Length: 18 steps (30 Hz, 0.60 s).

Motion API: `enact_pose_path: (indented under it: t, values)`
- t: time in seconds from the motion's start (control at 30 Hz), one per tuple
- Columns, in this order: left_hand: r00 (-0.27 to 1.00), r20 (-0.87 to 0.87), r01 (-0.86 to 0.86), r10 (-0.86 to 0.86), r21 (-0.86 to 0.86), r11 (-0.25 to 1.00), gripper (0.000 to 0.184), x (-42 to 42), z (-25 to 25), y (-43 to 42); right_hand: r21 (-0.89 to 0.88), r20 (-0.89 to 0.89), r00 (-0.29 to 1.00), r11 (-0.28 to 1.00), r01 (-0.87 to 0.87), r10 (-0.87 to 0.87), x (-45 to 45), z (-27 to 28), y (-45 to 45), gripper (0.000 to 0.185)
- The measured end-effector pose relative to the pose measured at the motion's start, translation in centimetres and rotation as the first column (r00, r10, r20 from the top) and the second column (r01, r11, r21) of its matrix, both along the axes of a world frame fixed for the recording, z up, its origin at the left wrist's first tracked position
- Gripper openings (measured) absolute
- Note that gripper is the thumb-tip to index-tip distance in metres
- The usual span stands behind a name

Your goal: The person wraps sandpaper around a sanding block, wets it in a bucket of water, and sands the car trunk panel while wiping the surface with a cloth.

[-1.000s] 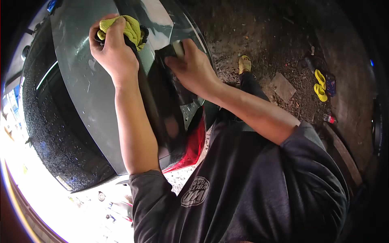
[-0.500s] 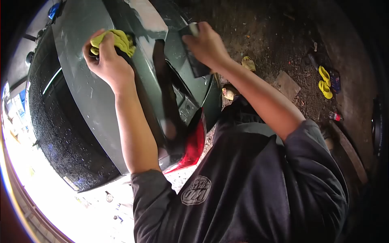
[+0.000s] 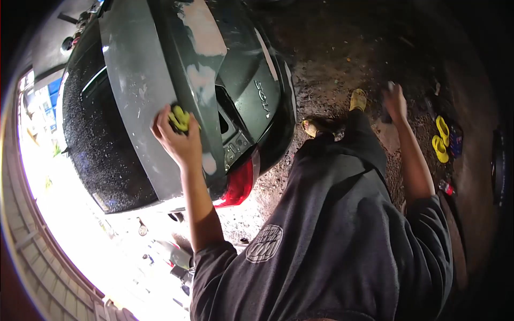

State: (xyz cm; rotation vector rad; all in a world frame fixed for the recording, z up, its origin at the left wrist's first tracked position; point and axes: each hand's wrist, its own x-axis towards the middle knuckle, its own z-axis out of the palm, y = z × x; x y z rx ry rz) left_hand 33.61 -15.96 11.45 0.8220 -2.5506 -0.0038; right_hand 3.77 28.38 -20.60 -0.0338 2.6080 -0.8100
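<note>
Dirt floor [image 3: 326,64], bottle [image 3: 446,187] (contents unclear), left hand [image 3: 180,143] around cloth [image 3: 181,119], right hand [image 3: 397,102] around dark piece [image 3: 386,114]

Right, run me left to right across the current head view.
Wet rear window, left hand holding a yellow-green cloth, red tail light, left foot, right foot, right hand, pair of yellow clogs.
</note>
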Motion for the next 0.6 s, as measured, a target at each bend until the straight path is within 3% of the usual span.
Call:
enact_pose_path:
  t: [0.07, 0.1, 0.23, 0.37, 0.47, 0.53, 0.6]
  values:
    - [0.997, 0.056, -0.047, 0.049, -0.037, 0.998, 0.06, 1.6, 0.0, 2.9, 0.072, 0.039, 0.999, 0.997, 0.013, -0.016, -0.8, -4.5, 7.4, 0.059]
    - [0.994, 0.079, -0.073, 0.076, -0.036, 0.997, 0.061, 2.2, 0.3, 4.4, 0.096, 0.167, 0.985, 0.995, 0.036, -0.052, -1.1, -5.3, 10.4, 0.063]
    - [0.983, 0.092, -0.157, 0.162, -0.061, 0.986, 0.057, 3.7, -0.1, 8.3, 0.262, 0.224, 0.966, 0.963, 0.069, -0.13, -0.2, -6.2, 18.7, 0.061]
    - [0.935, 0.348, 0.028, 0.072, -0.273, 0.962, 0.039, 3.0, -0.8, 8.2, 0.267, 0.266, 0.947, 0.958, 0.106, -0.179, -0.4, -10.5, 27.0, 0.058]
    - [0.823, 0.569, 0.166, 0.008, -0.253, 0.953, 0.039, 0.6, -0.9, 6.7, 0.316, 0.288, 0.944, 0.947, 0.066, -0.162, -1.6, -8.9, 27.4, 0.058]
    - [0.723, 0.688, 0.257, -0.055, -0.195, 0.946, 0.029, -2.3, -1.4, 5.8, 0.288, 0.258, 0.953, 0.955, 0.078, -0.156, -2.4, -8.1, 27.1, 0.056]
    - [0.583, 0.805, 0.341, -0.104, -0.126, 0.932, 0.024, -4.7, -2.6, 4.2, 0.144, 0.282, 0.921, 0.961, 0.235, -0.267, -3.3, -6.1, 25.8, 0.056]
